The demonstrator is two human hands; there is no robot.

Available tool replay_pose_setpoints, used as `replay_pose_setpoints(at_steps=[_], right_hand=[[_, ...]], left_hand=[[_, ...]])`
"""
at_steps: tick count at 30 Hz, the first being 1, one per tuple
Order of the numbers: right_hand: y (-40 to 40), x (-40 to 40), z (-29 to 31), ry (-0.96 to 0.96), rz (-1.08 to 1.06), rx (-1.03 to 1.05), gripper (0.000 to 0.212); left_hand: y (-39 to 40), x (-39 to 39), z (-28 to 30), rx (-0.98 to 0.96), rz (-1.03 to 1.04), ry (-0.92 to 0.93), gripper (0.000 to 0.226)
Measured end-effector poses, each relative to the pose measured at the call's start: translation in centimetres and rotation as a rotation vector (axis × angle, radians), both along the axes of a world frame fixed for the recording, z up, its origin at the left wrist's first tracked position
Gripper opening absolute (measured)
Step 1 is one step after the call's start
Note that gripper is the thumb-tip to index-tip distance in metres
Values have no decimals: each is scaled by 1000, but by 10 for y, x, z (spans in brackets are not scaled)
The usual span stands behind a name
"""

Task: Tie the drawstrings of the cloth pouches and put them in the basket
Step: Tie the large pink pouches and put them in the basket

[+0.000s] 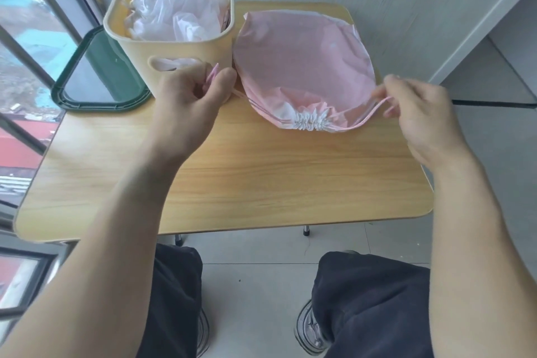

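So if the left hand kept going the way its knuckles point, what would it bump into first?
Probably the basket. The left hand, pinching the cord, sits just in front of its near wall by the handle hole, though depth is hard to judge from one view.

One pouch (302, 67), one basket (186, 49), two hands (189, 107).
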State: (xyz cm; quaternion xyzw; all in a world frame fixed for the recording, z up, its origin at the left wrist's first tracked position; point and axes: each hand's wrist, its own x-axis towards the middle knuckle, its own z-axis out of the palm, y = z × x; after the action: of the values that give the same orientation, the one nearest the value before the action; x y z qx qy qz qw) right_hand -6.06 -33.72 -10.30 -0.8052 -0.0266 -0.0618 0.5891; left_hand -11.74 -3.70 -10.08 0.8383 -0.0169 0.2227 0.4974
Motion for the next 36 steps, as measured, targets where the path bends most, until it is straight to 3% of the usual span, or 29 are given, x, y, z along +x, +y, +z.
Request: replay_pose_setpoints(at_steps=[2,4,8,10,13,17,21,26,32,36], right_hand=[[10,-4,4,-7,153,229,24],[19,-6,7,11,290,382,32],[31,-9,7,120,387,330,63],[37,-11,5,174,395,331,47],[48,-14,1,247,397,352,44],[52,-16,-2,313,383,294,46],[43,-13,3,378,390,382,41],[34,-16,2,408,491,183,40],[39,-19,7,453,501,120,41],[67,-28,-4,466,631,-134,38]], left_hand=[[-6,2,0,-86,-58,-28,49],[-15,4,-3,-172,-125,-2,49],[-40,6,-7,-431,-298,144,47],[-49,6,-9,-477,-346,195,56],[-58,5,-9,-538,-370,227,44],[-59,5,-11,-435,-294,283,42],[-50,9,-14,-274,-228,323,45],[-44,5,-14,-149,-214,311,49],[-32,15,-7,-55,-166,279,50],[-33,27,-5,25,-77,143,51]])
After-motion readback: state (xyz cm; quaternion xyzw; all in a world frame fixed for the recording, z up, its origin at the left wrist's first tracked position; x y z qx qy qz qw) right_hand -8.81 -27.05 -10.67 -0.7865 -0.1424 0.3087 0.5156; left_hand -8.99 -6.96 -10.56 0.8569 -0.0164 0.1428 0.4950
